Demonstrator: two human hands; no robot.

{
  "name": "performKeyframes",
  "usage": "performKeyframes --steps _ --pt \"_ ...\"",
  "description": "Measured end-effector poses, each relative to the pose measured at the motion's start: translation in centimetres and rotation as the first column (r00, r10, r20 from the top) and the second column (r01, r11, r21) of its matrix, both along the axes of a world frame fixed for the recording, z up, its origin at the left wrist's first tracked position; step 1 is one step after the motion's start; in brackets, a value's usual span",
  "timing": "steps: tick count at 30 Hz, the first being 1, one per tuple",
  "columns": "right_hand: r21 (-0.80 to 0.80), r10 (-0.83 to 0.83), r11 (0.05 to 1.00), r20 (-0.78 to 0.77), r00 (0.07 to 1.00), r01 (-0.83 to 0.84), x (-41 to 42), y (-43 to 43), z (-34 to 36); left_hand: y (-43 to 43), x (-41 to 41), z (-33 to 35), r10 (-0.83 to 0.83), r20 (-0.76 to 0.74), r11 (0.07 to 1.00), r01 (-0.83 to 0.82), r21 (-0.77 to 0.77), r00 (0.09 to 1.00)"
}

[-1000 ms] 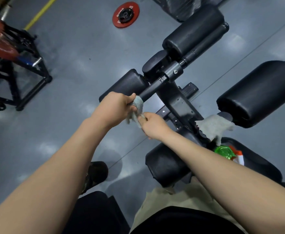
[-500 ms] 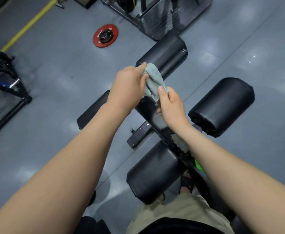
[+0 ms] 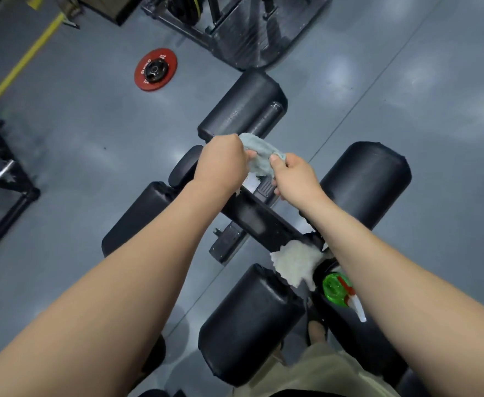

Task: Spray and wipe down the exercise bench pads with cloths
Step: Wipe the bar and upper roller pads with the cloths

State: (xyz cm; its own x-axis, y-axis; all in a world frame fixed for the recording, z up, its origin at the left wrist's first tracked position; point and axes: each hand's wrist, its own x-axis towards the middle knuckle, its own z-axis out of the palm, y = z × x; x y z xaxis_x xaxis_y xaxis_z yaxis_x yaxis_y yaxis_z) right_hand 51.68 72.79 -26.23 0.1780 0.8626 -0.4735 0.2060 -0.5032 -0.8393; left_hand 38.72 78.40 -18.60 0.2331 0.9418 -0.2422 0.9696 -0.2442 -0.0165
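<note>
Grey-blue cloth (image 3: pixel 259 156): held up in the air between both hands, above the bench's black centre beam (image 3: pixel 252 222) and just in front of the far roller pad (image 3: pixel 243 107). It touches no pad.

Left hand (image 3: pixel 223 164): fingers curled, clamped on the cloth's left end; a frayed corner hangs out under the palm.

Right hand (image 3: pixel 295 179): thumb and curled fingers pinch the cloth's right end.

Against half a second ago: both hands still hold the same cloth. It was bunched upright between them; now it lies drawn out more sideways from hand to hand. One second ago the hands were over the beam near the left pad, with the cloth balled small.

Other pads: right pad (image 3: pixel 366 181) beside the right forearm, left pad (image 3: pixel 137 216) under the left forearm, near pad (image 3: pixel 249 322) close to the person's lap.

White cloth (image 3: pixel 296 263): crumpled on the beam's near end, between the near pad and the right forearm. It was hidden behind that arm half a second ago and shows again now.

Spray bottle (image 3: pixel 335 287): green body with a red and white trigger, just beside the white cloth. Earlier only a green sliver showed.

Surroundings: grey floor (image 3: pixel 92 133), red weight plate (image 3: pixel 155 69) lying flat on it, yellow line (image 3: pixel 20 64) at the upper left, black rack (image 3: pixel 3 190) at the left edge, dark machine base (image 3: pixel 235 32) beyond the bench.
</note>
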Motion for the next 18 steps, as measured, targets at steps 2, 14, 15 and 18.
performKeyframes --steps 2,14,15,18 --pt "0.005 -0.016 1.000 0.000 1.000 0.016 0.7 0.8 0.1 0.8 1.1 0.0 -0.006 0.021 1.000 0.006 0.005 1.000" --pt "0.036 -0.096 0.995 0.020 0.995 0.096 3.6 3.4 0.4 4.5 6.3 0.2 0.003 0.160 1.000 -0.002 -0.007 0.987" --pt "0.045 -0.091 0.995 0.045 0.995 0.089 3.5 3.4 0.3 4.3 5.7 0.1 -0.021 0.163 1.000 0.021 0.001 0.986" --pt "0.050 -0.066 0.997 0.096 0.993 0.062 2.8 3.2 -0.3 3.1 3.7 0.1 -0.078 0.124 0.996 0.081 -0.024 0.989"
